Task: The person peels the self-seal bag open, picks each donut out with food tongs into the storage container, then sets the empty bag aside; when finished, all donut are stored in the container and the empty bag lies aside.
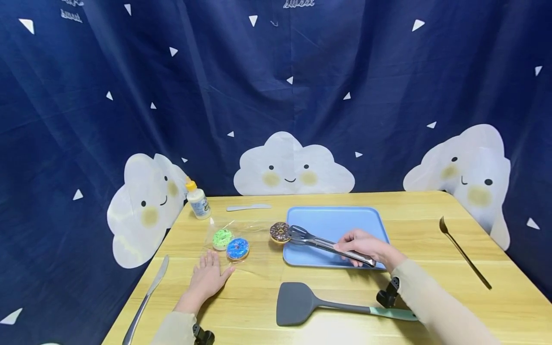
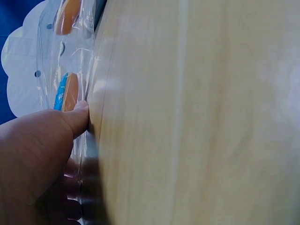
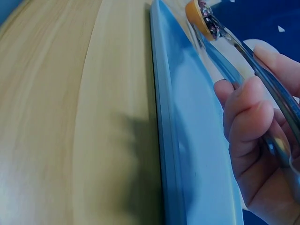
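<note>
My right hand grips a pair of metal tongs over the blue tray. At the tongs' tips is a chocolate-iced donut with sprinkles, beside the tray's left edge; the right wrist view shows this donut raised above the tray's level. A clear plastic bag lies left of the tray. On it or inside it are a green-iced donut and a blue-iced donut. My left hand rests palm down at the bag's near left edge, fingers straight, thumb close to the blue donut.
A grey spatula with a green handle lies in front of the tray. Farther right is a dark fork. A table knife lies along the left edge. At the back are a yellow-capped bottle and a pale knife.
</note>
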`<state>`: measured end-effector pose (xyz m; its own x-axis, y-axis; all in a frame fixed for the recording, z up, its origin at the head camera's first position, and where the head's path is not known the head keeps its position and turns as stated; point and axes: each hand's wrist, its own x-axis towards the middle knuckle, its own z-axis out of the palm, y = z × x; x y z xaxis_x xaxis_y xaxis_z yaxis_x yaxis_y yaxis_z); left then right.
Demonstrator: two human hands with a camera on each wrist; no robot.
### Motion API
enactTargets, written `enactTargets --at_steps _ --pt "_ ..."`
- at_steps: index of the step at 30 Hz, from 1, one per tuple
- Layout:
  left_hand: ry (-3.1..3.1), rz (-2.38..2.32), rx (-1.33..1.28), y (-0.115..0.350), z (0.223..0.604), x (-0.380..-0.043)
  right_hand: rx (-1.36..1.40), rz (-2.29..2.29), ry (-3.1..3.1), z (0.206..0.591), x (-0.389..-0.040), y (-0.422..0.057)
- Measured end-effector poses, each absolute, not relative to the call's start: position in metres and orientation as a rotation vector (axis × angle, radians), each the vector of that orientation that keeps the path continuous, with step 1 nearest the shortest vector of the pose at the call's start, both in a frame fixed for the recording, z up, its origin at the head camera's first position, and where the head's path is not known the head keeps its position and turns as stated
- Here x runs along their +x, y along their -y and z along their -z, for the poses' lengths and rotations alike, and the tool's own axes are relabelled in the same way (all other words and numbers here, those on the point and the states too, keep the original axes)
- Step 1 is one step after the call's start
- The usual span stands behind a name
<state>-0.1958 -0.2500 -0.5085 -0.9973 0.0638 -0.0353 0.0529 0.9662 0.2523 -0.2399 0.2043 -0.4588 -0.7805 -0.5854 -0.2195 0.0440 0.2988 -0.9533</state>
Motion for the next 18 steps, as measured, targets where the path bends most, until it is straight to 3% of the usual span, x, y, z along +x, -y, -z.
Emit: enactTargets --at_steps 18 --pt "-3.077 -0.378 0.105 0.25 0.509 -0.196 -0.354 1.667 -2.011 0.459 -0.21 -0.271"
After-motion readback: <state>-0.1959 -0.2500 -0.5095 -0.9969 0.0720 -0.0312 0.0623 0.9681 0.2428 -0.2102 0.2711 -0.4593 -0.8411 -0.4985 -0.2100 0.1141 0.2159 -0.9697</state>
